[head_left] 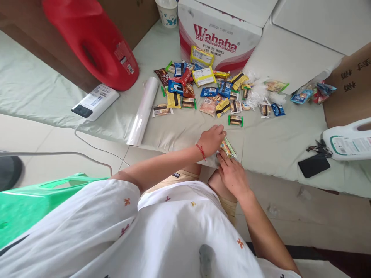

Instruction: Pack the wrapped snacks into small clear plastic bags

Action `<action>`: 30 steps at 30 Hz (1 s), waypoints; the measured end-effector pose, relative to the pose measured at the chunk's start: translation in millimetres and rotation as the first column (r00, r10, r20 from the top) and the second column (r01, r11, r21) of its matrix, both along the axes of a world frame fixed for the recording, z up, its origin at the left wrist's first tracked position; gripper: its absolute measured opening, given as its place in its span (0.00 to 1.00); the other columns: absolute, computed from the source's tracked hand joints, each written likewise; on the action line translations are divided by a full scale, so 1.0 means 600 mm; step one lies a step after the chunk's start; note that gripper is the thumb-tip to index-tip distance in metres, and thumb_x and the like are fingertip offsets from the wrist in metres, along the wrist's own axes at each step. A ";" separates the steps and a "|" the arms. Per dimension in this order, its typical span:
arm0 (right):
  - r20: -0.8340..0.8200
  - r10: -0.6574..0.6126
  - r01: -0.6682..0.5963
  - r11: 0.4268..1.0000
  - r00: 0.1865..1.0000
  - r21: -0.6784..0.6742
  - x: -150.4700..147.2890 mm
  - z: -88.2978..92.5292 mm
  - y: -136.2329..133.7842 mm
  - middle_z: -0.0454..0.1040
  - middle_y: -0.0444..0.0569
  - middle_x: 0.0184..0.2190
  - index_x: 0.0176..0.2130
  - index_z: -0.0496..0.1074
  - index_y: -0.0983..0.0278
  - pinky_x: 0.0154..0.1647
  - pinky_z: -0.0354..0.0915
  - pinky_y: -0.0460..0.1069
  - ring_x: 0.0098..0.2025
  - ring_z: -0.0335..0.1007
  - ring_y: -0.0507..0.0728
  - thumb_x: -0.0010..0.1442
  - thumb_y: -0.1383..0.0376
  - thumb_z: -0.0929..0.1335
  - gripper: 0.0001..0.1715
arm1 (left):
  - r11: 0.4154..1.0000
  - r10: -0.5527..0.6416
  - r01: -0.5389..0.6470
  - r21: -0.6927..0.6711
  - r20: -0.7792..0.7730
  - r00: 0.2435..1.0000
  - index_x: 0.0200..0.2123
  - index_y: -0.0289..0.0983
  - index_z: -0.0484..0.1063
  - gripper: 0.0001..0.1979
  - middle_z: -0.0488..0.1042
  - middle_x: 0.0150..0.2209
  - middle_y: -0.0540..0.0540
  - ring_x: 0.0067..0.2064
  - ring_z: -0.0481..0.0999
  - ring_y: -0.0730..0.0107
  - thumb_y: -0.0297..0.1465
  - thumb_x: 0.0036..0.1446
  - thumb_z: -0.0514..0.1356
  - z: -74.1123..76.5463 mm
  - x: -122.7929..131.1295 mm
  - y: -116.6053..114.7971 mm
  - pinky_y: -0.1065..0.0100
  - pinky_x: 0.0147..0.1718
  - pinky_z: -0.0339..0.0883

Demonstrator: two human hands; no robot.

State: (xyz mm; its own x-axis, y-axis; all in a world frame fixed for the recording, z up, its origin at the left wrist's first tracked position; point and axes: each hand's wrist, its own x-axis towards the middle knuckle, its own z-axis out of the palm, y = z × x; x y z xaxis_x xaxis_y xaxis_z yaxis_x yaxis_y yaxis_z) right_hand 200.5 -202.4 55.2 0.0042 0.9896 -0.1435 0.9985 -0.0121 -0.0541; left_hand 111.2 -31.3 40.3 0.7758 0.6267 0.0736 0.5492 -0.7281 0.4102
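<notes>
My left hand (211, 139), with a red string at the wrist, is curled closed over a small clear bag holding wrapped snacks (228, 148) at the near edge of the pale cloth (179, 131). My right hand (232, 173) pinches the same bag from below, fingers pressed to its near end. A pile of several small wrapped snacks (208, 87) lies spread on the cloth just beyond my hands. One green-ended snack (235, 120) sits apart, nearest my left hand.
A roll of clear plastic bags (143, 112) lies left of the pile. Behind stand a Wahaha box (220, 36), a red jug (95, 46) and a paper cup (168, 13). A white device (95, 102), a black phone (313, 166), a white jug (349, 141) and a green bag (34, 200) surround me.
</notes>
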 end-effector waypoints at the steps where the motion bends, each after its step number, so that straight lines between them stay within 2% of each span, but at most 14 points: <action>1: -0.033 -0.025 0.025 1.000 0.999 0.008 -0.001 -0.009 -0.005 0.59 0.55 0.73 0.70 0.64 0.61 0.51 0.73 0.62 0.57 0.72 0.68 0.71 0.66 0.62 0.30 | 0.998 -0.054 0.054 0.043 0.011 0.998 0.55 0.35 0.76 0.18 0.76 0.56 0.35 0.58 0.73 0.53 0.28 0.70 0.50 -0.006 -0.003 -0.015 0.60 0.44 0.69; 3: -0.100 -0.083 0.087 0.996 0.991 0.029 -0.005 -0.024 -0.009 0.61 0.57 0.73 0.70 0.64 0.62 0.55 0.72 0.64 0.59 0.71 0.69 0.71 0.65 0.64 0.31 | 0.987 -0.120 0.112 0.111 0.059 0.991 0.61 0.33 0.72 0.21 0.73 0.62 0.32 0.62 0.71 0.51 0.30 0.72 0.49 -0.020 -0.012 -0.042 0.54 0.53 0.67; 6: -0.232 -0.126 0.146 0.987 0.964 0.070 -0.014 -0.028 -0.014 0.65 0.58 0.70 0.66 0.68 0.62 0.58 0.71 0.63 0.62 0.71 0.68 0.70 0.64 0.65 0.28 | 0.981 -0.133 0.111 0.160 0.139 0.981 0.68 0.35 0.66 0.24 0.66 0.69 0.33 0.68 0.66 0.50 0.33 0.74 0.47 -0.041 -0.029 -0.065 0.45 0.66 0.54; 8: -0.390 -0.080 0.135 0.984 0.917 0.116 -0.014 -0.022 -0.027 0.70 0.55 0.66 0.61 0.74 0.59 0.58 0.73 0.58 0.61 0.74 0.64 0.70 0.64 0.65 0.22 | 0.984 -0.123 0.099 0.145 0.163 0.979 0.69 0.37 0.65 0.25 0.65 0.71 0.36 0.70 0.64 0.50 0.34 0.74 0.46 -0.052 -0.038 -0.067 0.45 0.68 0.51; 10: -0.542 -0.023 0.156 0.967 0.840 0.201 -0.003 -0.012 -0.050 0.78 0.51 0.58 0.54 0.78 0.57 0.58 0.74 0.54 0.57 0.77 0.59 0.72 0.64 0.64 0.17 | 0.989 -0.120 0.101 0.111 0.179 0.977 0.69 0.38 0.65 0.25 0.66 0.70 0.36 0.71 0.62 0.50 0.34 0.74 0.47 -0.062 -0.039 -0.061 0.46 0.67 0.55; 12: -0.598 -0.039 0.280 0.907 0.800 0.314 0.020 -0.007 -0.077 0.82 0.50 0.50 0.50 0.79 0.56 0.57 0.74 0.54 0.52 0.79 0.58 0.72 0.65 0.63 0.16 | 0.992 -0.114 0.097 0.085 0.219 0.969 0.67 0.37 0.68 0.24 0.66 0.70 0.36 0.72 0.60 0.49 0.32 0.73 0.49 -0.071 -0.034 -0.053 0.47 0.67 0.58; 13: -0.578 -0.094 0.365 0.853 0.811 0.373 0.035 -0.008 -0.090 0.82 0.51 0.48 0.50 0.79 0.56 0.56 0.75 0.55 0.51 0.80 0.58 0.72 0.65 0.63 0.16 | 0.992 -0.113 0.096 0.078 0.247 0.963 0.66 0.37 0.69 0.23 0.65 0.70 0.35 0.72 0.59 0.50 0.32 0.73 0.49 -0.075 -0.030 -0.049 0.46 0.67 0.59; 15: -0.469 -0.244 0.474 0.742 0.849 0.473 0.066 -0.018 -0.110 0.80 0.55 0.48 0.52 0.77 0.58 0.52 0.76 0.57 0.49 0.79 0.60 0.71 0.66 0.62 0.17 | 0.990 -0.138 0.124 0.069 0.295 0.945 0.65 0.36 0.70 0.22 0.65 0.70 0.34 0.72 0.59 0.51 0.30 0.72 0.49 -0.084 -0.021 -0.042 0.45 0.68 0.59; 16: -0.400 -0.298 0.479 0.720 0.867 0.502 0.079 -0.026 -0.116 0.78 0.57 0.49 0.54 0.76 0.59 0.49 0.76 0.57 0.48 0.79 0.61 0.71 0.66 0.62 0.18 | 0.986 -0.164 0.152 0.064 0.307 0.937 0.65 0.34 0.70 0.22 0.66 0.68 0.32 0.71 0.61 0.52 0.29 0.72 0.49 -0.088 -0.017 -0.040 0.45 0.69 0.59; 18: -0.285 -0.318 0.423 0.756 0.904 0.500 0.096 -0.046 -0.120 0.74 0.61 0.54 0.59 0.74 0.60 0.43 0.76 0.55 0.43 0.78 0.60 0.71 0.66 0.62 0.21 | 0.976 -0.216 0.210 0.054 0.311 0.925 0.65 0.32 0.69 0.22 0.69 0.65 0.31 0.69 0.64 0.54 0.28 0.72 0.48 -0.094 -0.011 -0.038 0.46 0.69 0.60; 21: -0.226 -0.212 0.293 0.852 0.951 0.434 0.099 -0.073 -0.106 0.71 0.62 0.58 0.63 0.71 0.60 0.39 0.74 0.52 0.40 0.76 0.57 0.70 0.66 0.64 0.24 | 0.972 -0.233 0.230 0.047 0.319 0.919 0.66 0.33 0.68 0.23 0.70 0.64 0.31 0.69 0.66 0.55 0.27 0.72 0.48 -0.096 -0.009 -0.037 0.46 0.70 0.60; 23: -0.234 -0.136 0.221 0.895 0.963 0.386 0.094 -0.079 -0.093 0.74 0.59 0.56 0.61 0.74 0.58 0.40 0.74 0.52 0.40 0.75 0.57 0.71 0.66 0.63 0.22 | 0.973 -0.229 0.226 0.049 0.333 0.915 0.67 0.35 0.67 0.24 0.70 0.65 0.32 0.69 0.65 0.54 0.27 0.71 0.49 -0.096 -0.010 -0.037 0.45 0.70 0.61; 26: -0.269 -0.049 0.140 0.934 0.962 0.329 0.089 -0.071 -0.084 0.79 0.54 0.45 0.53 0.80 0.56 0.40 0.73 0.51 0.39 0.75 0.57 0.73 0.63 0.62 0.19 | 0.974 -0.226 0.222 0.052 0.339 0.913 0.67 0.33 0.68 0.24 0.70 0.65 0.31 0.69 0.66 0.53 0.26 0.71 0.49 -0.097 -0.009 -0.036 0.45 0.69 0.62; 30: -0.253 0.004 0.093 0.925 0.967 0.368 0.086 -0.040 -0.100 0.79 0.53 0.36 0.51 0.81 0.56 0.38 0.70 0.51 0.34 0.72 0.57 0.74 0.61 0.63 0.18 | 0.971 -0.231 0.235 0.029 0.344 0.910 0.68 0.33 0.66 0.26 0.69 0.65 0.31 0.68 0.66 0.54 0.25 0.69 0.50 -0.103 -0.004 -0.033 0.45 0.68 0.63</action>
